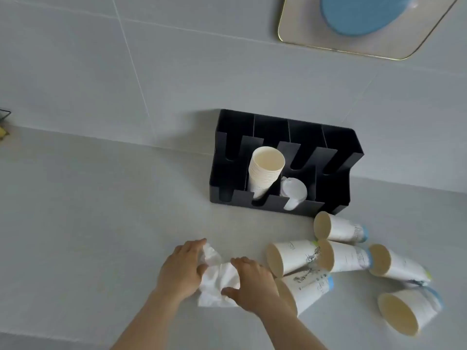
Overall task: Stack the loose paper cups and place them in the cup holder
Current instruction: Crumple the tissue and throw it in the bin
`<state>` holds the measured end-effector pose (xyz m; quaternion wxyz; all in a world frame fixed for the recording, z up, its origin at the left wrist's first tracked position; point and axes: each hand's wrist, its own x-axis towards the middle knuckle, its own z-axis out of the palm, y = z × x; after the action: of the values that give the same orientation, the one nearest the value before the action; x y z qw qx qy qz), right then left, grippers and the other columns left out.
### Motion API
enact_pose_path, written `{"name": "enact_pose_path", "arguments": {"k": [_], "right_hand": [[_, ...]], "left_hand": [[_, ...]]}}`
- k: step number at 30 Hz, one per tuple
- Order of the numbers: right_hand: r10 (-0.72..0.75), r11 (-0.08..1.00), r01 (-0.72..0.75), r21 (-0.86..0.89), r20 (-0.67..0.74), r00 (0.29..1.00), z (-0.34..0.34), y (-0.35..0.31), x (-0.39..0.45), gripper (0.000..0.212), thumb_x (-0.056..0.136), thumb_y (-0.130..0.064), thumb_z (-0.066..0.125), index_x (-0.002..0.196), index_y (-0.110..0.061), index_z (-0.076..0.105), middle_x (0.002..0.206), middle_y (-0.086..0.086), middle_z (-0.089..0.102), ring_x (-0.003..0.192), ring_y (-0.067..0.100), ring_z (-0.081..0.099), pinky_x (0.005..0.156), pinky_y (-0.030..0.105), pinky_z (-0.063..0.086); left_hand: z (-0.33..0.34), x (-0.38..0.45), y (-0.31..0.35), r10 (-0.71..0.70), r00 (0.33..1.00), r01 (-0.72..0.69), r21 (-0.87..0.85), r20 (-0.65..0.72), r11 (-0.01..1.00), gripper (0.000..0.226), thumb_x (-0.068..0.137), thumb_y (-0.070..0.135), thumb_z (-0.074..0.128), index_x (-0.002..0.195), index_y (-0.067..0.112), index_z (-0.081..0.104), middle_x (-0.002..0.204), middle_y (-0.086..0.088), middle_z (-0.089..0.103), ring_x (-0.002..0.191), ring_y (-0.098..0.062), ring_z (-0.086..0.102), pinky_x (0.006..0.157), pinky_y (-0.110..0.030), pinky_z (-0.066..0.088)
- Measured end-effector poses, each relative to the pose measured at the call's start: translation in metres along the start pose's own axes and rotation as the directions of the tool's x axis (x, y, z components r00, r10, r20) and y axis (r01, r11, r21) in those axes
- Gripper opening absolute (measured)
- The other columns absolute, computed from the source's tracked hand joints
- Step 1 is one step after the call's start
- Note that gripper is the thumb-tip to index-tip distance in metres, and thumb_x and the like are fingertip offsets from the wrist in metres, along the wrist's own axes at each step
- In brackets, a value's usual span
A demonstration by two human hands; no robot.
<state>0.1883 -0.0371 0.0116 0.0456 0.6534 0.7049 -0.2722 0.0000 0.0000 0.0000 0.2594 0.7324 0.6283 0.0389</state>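
Head view: both hands [180,267] [252,286] press crumpled white tissue [217,276].

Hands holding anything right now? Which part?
Both hands, left and right, are on a crumpled white tissue, one at each end. Real grip or just pressing: cannot tell. No paper cup held.

I find no legible text, brand, number or sign anywhere. Loose paper cups [300,258] on counter [101,210] carry dark printed line drawings and small marks, too blurred for me to read. Stacked cups [265,170] in black cup holder [336,152] show no print. Holder itself bears no label I can make out.
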Motion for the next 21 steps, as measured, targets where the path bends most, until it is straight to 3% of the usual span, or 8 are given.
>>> {"name": "enact_pose_path", "arguments": {"k": [4, 7, 9, 11, 14, 17, 21], "right_hand": [[0.030, 0.999, -0.029, -0.030, 0.003, 1.000, 0.024, -0.009, -0.001, 0.054, 0.086, -0.043, 0.072, 0.133, -0.024, 0.054, 0.129, -0.005, 0.061, 0.119, 0.023, 0.057, 0.092, 0.037, 0.049], [0.029, 0.996, -0.034, -0.087, -0.057, 0.998, 0.034, -0.013, 0.000, 0.032, 0.091, -0.023, 0.065, 0.123, -0.025, 0.062, 0.119, -0.005, 0.066, 0.111, 0.021, 0.059, 0.084, 0.033, 0.049], [0.053, 0.995, -0.061, -0.082, -0.101, 0.994, 0.037, -0.012, 0.002, 0.029, 0.091, -0.011, 0.061, 0.115, -0.026, 0.067, 0.113, -0.004, 0.070, 0.105, 0.021, 0.062, 0.079, 0.033, 0.050], [0.083, 0.995, -0.089, -0.044, -0.129, 0.988, 0.039, -0.008, 0.005, 0.031, 0.090, -0.006, 0.056, 0.110, -0.026, 0.070, 0.107, -0.003, 0.072, 0.099, 0.024, 0.066, 0.075, 0.034, 0.050], [0.137, 0.989, -0.121, 0.083, -0.216, 0.967, 0.032, 0.000, 0.009, 0.035, 0.087, -0.009, 0.056, 0.109, -0.030, 0.074, 0.103, -0.005, 0.075, 0.092, 0.026, 0.069, 0.072, 0.036, 0.053], [0.203, 0.972, -0.147, 0.182, -0.341, 0.918, 0.021, 0.006, 0.015, 0.033, 0.084, -0.008, 0.063, 0.105, -0.030, 0.076, 0.101, -0.006, 0.077, 0.090, 0.025, 0.071, 0.072, 0.036, 0.054], [0.307, 0.938, -0.166, 0.304, -0.508, 0.805, 0.007, 0.004, 0.028, 0.028, 0.077, -0.001, 0.069, 0.089, -0.025, 0.079, 0.080, -0.002, 0.076, 0.072, 0.028, 0.068, 0.059, 0.034, 0.048]], "left_hand": [[0.014, 0.000, -0.008, -0.007, 1.000, 0.007, -0.004, 0.015, 1.000, 0.057, 0.097, 0.036, 0.061, 0.148, 0.036, 0.036, 0.141, 0.015, 0.054, 0.125, -0.014, 0.052, 0.097, -0.028, 0.046], [0.025, -0.001, -0.009, -0.032, 0.999, 0.032, -0.039, -0.005, 0.999, 0.075, 0.093, 0.041, 0.066, 0.155, 0.039, 0.024, 0.131, 0.013, 0.060, 0.117, -0.014, 0.058, 0.093, -0.029, 0.051], [0.031, 0.003, -0.009, -0.006, 0.999, 0.005, -0.034, -0.043, 0.999, 0.082, 0.093, 0.043, 0.067, 0.157, 0.043, 0.016, 0.123, 0.011, 0.063, 0.110, -0.015, 0.061, 0.091, -0.030, 0.052], [0.033, 0.009, -0.006, 0.026, 0.999, -0.027, -0.006, -0.040, 1.000, 0.069, 0.094, 0.043, 0.064, 0.153, 0.044, 0.027, 0.119, 0.011, 0.063, 0.108, -0.015, 0.060, 0.091, -0.029, 0.049], [0.033, 0.013, -0.002, -0.001, 0.998, 0.003, 0.031, -0.060, 1.000, 0.033, 0.096, 0.032, 0.060, 0.128, 0.035, 0.058, 0.117, 0.011, 0.065, 0.109, -0.016, 0.060, 0.088, -0.029, 0.047], [0.029, 0.008, -0.001, -0.116, 0.988, 0.113, -0.038, -0.102, 0.993, 0.021, 0.093, 0.027, 0.062, 0.114, 0.029, 0.062, 0.106, 0.007, 0.065, 0.102, -0.018, 0.063, 0.077, -0.030, 0.048], [0.025, 0.003, -0.008, -0.152, 0.969, 0.138, -0.082, -0.194, 0.987, 0.015, 0.088, 0.024, 0.068, 0.101, 0.024, 0.061, 0.094, 0.004, 0.062, 0.091, -0.022, 0.064, 0.064, -0.032, 0.044]]}}
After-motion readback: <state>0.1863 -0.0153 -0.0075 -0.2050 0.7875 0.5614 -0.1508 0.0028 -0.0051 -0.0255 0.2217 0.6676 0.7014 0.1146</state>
